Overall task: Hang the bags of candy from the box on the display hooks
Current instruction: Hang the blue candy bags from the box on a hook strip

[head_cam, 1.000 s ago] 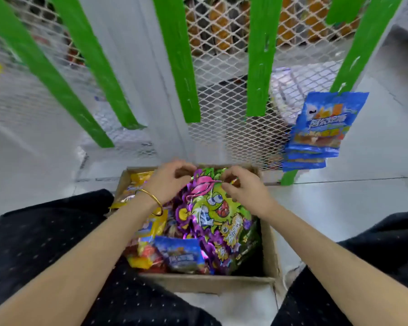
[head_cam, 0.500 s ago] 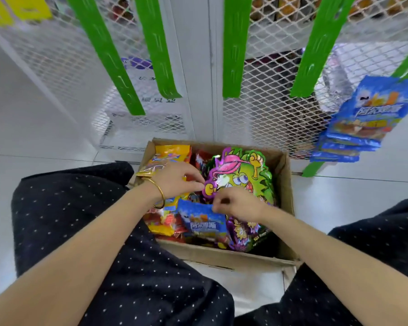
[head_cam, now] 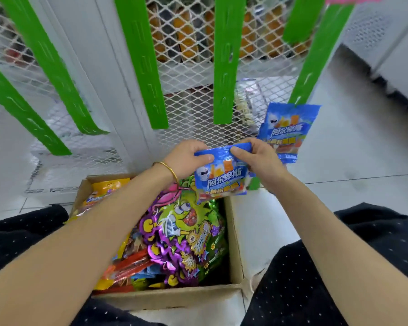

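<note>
A blue candy bag (head_cam: 222,176) is held up above the far end of the cardboard box (head_cam: 235,245). My left hand (head_cam: 186,158) pinches its top left corner and my right hand (head_cam: 260,161) pinches its top right corner. The box on the floor between my knees holds several bags, with a large green and purple bag (head_cam: 181,234) on top and yellow bags (head_cam: 104,191) at the left. Several blue bags (head_cam: 290,130) of the same kind hang from the lower end of the rightmost green hook strip (head_cam: 316,57).
More green hook strips (head_cam: 224,67) hang in front of a white mesh rack (head_cam: 189,109); one (head_cam: 141,67) is at the middle, others (head_cam: 50,67) at the left. My knees in dark dotted fabric (head_cam: 339,267) flank the box. White tiled floor (head_cam: 353,142) lies to the right.
Both hands left the bags in the box and rose with a blue bag pinched by its top corners. The view tilted up and right toward the hanging blue bags.
</note>
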A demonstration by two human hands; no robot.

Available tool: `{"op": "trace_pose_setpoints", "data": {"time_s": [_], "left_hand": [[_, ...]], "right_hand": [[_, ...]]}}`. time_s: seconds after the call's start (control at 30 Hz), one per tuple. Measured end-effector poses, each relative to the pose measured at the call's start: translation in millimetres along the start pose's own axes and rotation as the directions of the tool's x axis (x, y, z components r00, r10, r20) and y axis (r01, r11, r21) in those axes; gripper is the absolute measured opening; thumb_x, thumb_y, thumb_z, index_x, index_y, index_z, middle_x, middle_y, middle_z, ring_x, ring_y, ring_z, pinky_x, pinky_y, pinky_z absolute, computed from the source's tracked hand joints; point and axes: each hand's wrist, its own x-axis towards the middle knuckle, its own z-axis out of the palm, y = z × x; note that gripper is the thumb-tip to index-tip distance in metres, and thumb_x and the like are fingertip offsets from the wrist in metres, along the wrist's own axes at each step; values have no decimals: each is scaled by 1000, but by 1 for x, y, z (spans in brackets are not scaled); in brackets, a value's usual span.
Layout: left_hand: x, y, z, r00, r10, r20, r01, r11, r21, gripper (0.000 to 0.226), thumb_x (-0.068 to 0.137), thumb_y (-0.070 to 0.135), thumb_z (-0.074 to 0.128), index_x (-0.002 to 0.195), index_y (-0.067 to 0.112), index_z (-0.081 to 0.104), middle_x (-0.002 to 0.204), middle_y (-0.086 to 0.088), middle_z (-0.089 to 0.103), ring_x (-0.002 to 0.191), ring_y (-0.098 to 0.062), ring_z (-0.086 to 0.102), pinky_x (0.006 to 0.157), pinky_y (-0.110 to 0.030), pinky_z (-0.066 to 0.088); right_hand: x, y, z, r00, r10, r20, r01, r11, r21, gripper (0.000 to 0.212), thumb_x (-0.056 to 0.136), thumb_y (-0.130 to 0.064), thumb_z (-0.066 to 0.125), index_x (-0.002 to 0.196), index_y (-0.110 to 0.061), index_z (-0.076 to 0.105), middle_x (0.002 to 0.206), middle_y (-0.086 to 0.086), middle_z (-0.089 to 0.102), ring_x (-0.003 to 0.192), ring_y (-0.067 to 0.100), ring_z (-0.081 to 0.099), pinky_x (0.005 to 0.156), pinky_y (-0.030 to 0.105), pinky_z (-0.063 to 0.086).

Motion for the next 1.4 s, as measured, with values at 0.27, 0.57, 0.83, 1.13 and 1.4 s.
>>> {"op": "trace_pose_setpoints", "data": {"time_s": [0.27,0.57,0.83,1.13,1.4], "left_hand": [[97,110,29,953,196,-231,-237,958,-163,32,91,6,52,122,-2,52,103,-5,56,95,-10,49,73,-5,39],[142,138,62,926,166,-339,-206,975,-83,25,90,14,57,111,2,56,92,-5,58,84,-13,54,65,-18,43],[147,142,60,945,193,-264,-191,981,33,33,91,25,55,61,13,49,57,-4,45,55,-16,39,56,-32,31],[144,158,47,990,69,-126,-68,998,8,39,97,31,44,60,18,40,64,-4,49,60,-21,47,59,-29,34],[141,165,44,997,-25,-68,15,989,-150,30,95,32,47,70,17,56,97,-18,68,87,-32,66,87,-44,50]], "right_hand": [[22,-40,-115,913,-130,-386,151,988,26,20,86,-8,62,72,-20,54,67,0,57,56,9,57,59,26,48],[59,-29,-139,854,-222,-470,217,974,-67,22,85,-11,63,69,-24,55,65,-4,57,60,9,56,62,27,47],[62,-20,-128,823,-257,-506,249,965,-85,18,85,-17,63,71,-24,54,71,-8,57,71,11,56,71,30,47],[67,-38,-127,725,-445,-526,359,895,-263,8,88,-18,60,82,-19,54,85,-1,58,82,14,53,69,21,38],[68,-37,-127,743,-363,-562,267,931,-248,12,87,-22,59,78,-18,53,83,-2,59,84,17,57,75,32,44]]}}
